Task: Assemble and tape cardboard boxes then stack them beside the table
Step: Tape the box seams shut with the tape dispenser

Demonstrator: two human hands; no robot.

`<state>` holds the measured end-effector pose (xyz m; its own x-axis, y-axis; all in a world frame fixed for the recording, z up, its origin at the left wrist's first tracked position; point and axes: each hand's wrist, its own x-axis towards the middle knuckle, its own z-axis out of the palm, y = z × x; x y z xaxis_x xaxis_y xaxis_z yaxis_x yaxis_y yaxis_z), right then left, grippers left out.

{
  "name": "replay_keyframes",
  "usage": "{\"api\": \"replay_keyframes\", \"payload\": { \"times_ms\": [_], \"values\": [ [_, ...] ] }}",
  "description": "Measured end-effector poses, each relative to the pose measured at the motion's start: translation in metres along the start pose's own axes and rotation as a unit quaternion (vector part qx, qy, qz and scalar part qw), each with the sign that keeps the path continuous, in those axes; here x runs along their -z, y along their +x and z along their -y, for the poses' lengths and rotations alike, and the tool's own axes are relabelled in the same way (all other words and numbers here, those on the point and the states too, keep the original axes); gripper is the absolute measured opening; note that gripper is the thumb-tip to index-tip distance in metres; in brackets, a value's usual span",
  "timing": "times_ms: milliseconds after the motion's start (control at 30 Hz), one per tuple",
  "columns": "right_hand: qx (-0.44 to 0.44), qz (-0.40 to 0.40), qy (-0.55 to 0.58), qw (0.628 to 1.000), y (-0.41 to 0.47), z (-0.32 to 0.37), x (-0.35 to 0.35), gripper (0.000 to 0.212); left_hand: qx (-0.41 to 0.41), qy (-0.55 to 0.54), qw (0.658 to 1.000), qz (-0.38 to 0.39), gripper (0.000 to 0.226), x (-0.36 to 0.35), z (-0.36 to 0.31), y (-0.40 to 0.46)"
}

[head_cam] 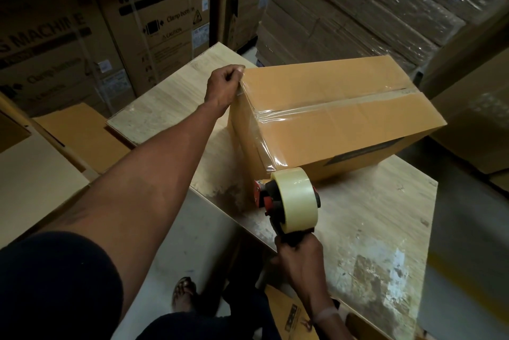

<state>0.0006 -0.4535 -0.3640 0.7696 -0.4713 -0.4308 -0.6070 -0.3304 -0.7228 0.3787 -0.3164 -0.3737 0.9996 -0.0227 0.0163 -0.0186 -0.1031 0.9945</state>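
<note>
At the lower centre of the frame, the right hand (298, 254) is gripping the handle of a tape dispenser (286, 202), whose roll is sitting just at the near bottom corner of a closed cardboard box (330, 116). The box is lying mid-frame on a pale wooden tabletop (371, 215), with clear tape (264, 135) running down its end face. The left hand (224, 86), fingers curled, is pinching the tape at the box's upper far corner. Washing machine cartons (154, 17) are standing across the upper left.
</note>
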Motion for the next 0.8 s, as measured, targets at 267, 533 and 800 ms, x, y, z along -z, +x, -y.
{"api": "replay_keyframes", "payload": {
  "times_ms": [267, 533, 800],
  "values": [
    [0.012, -0.011, -0.017, 1.000, -0.001, 0.004, 0.001, 0.020, -0.002, 0.104, 0.993, 0.052, 0.032, 0.012, -0.012, 0.009],
    [-0.005, -0.006, -0.030, 1.000, -0.002, 0.007, 0.003, 0.021, -0.068, 0.391, 0.913, 0.101, 0.071, -0.010, -0.051, -0.003],
    [-0.025, 0.006, -0.042, 0.999, 0.001, 0.008, 0.002, 0.025, -0.011, 0.090, 0.995, -0.035, 0.080, -0.060, -0.040, -0.052]
  ]
}}
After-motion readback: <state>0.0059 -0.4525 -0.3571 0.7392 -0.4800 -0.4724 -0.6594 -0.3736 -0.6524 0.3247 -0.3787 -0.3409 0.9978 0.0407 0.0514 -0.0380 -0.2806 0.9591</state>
